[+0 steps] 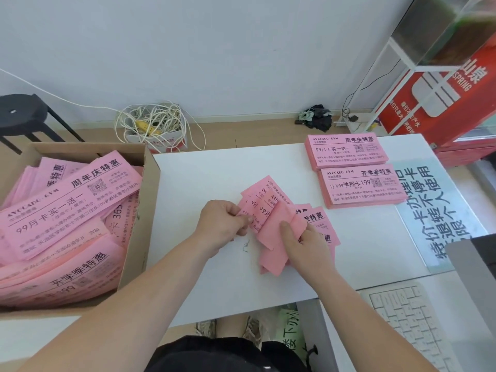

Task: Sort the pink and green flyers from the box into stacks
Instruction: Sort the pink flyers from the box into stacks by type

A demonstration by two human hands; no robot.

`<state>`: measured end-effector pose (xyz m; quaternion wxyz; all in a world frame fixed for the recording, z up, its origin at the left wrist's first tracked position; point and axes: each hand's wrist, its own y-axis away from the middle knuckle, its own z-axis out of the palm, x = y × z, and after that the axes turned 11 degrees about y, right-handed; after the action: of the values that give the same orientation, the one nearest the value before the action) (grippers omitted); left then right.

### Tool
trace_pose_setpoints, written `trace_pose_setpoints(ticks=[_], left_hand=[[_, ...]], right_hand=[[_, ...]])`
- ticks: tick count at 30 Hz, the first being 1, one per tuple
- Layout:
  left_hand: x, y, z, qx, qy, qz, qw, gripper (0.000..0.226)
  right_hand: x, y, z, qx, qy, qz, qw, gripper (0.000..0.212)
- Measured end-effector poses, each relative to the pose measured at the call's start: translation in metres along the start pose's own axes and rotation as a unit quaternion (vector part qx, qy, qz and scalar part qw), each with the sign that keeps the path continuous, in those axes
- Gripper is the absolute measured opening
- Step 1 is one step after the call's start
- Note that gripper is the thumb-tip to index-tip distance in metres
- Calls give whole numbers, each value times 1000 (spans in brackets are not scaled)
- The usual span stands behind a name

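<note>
"AVOCADO GYM" on pink stacks (pixel 346 151), "SPRING" on red carton (pixel 442 103)

Black stool (pixel 18 114) at ten o'clock, tangled white cable (pixel 153 122) at eleven, red SPRING sign (pixel 467 111) at two, white keyboard (pixel 405 318) at five.

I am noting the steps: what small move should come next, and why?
Probably draw a "99月" flyer out of the fan that the left hand and right hand grip, and lay it on the far stack, whose top shows the same print.
</note>
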<state>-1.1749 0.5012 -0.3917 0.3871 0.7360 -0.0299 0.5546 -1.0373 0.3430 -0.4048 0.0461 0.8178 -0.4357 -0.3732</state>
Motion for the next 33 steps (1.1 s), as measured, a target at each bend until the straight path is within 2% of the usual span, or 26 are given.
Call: trace_pose_setpoints(ticks=[4, 8, 10, 12, 14, 16, 17, 19, 26, 28, 30, 31, 33], left_hand=[[-4, 1, 1, 3, -3, 10, 1000, 17], [-4, -1, 2, -36, -14, 27, 999, 13], [1, -1, 2, -62, 29, 16, 997, 19], [9, -1, 2, -71, 93, -20, 993, 23], [12, -2, 0, -48, 121, -52, 990, 25], [10, -1, -3, -16, 107, -61, 992, 23], [8, 1, -3, -5, 96, -63, 993, 20], [4, 6, -4, 14, 86, -69, 994, 18], [-9, 31, -1, 70, 156, -69, 983, 25], [-10, 35, 5, 44, 151, -80, 984, 33], [-14, 39, 14, -33, 107, -86, 990, 21], [-16, 39, 18, -62, 80, -76, 992, 16], [-20, 41, 28, -77, 20, -28, 996, 22]], right_hand=[[6, -2, 1, 0, -6, -1, 1000, 57], [3, 0, 2, 1, -3, 4, 1000, 62], [-1, 3, -4, -22, 1, -6, 1000, 67], [-7, 12, -14, -81, 66, -45, 994, 66], [-7, 21, -19, -126, 157, -65, 978, 74], [-3, 26, -19, -127, 213, -79, 965, 65], [-3, 27, -19, -131, 217, -80, 964, 60], [-5, 26, -20, -142, 199, -75, 967, 65], [-1, 24, -19, -138, 198, -77, 967, 75], [1, 25, -19, -130, 194, -85, 969, 75], [4, 22, -20, -122, 167, -81, 975, 73], [7, 21, -20, -124, 145, -75, 979, 71], [14, 19, -23, -121, 66, -66, 988, 68]])
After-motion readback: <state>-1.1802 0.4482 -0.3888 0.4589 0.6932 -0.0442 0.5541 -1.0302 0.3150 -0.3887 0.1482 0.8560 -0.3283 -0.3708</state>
